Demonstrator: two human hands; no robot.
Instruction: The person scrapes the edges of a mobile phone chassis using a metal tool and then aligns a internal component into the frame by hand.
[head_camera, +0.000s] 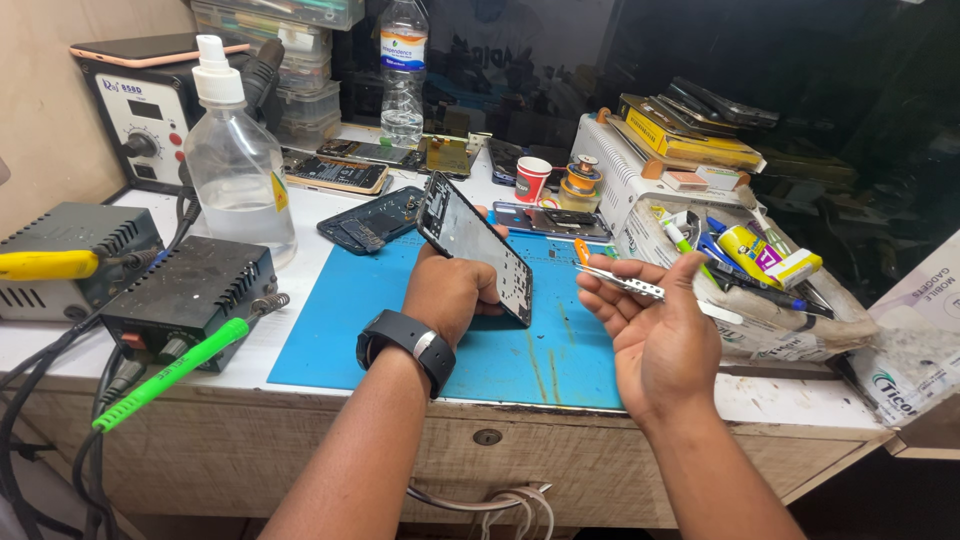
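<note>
On the white worktop (300, 215), a blue work mat (540, 355) covers the middle and reaches its front edge. Toward the left edge stand two dark power units (185, 290), with a green-handled soldering iron (165, 375) lying over the front left corner and a clear spray bottle (237, 165) behind them. Along the right edge a white bag (770, 325) holds glue tubes and pens. Near the back edge lie opened phones (365, 222) and a small red cup (532, 178).

Over the mat's centre, the left hand (452, 292), a black watch at its wrist, is wrapped around a dark phone frame (472, 245), held tilted above the mat with its bare inner face showing. Just to its right, the right hand (655, 335) is turned palm up with fingers loosely curled, pinching metal tweezers (622, 283) whose tips point toward the frame.

The frame looks already stripped of its screen and board; the tweezers are not yet touching it, so any fine work on it seems still ahead.
</note>
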